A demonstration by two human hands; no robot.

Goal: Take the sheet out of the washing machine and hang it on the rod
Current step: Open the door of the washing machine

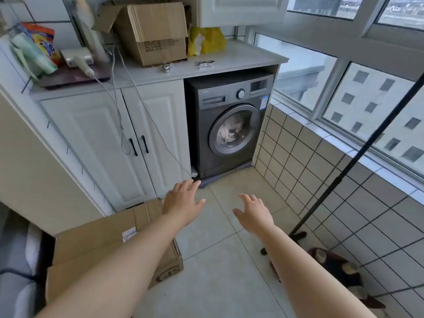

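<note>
A dark grey front-loading washing machine (229, 125) stands under the white counter, its round door closed. Through the door glass a pale crumpled sheet (231, 129) shows inside the drum. My left hand (182, 204) and my right hand (253, 214) stretch forward over the floor tiles, fingers spread and empty, both well short of the machine. A black rod (358, 157) slants from the upper right down to a foot on the floor at the right.
A cardboard box (98, 244) sits on the floor at my left. White cabinet doors (128, 143) stand left of the machine. On the counter are another cardboard box (153, 33), a yellow bag (211, 40) and clips. A tiled wall with windows runs along the right; dark slippers (339, 271) lie below.
</note>
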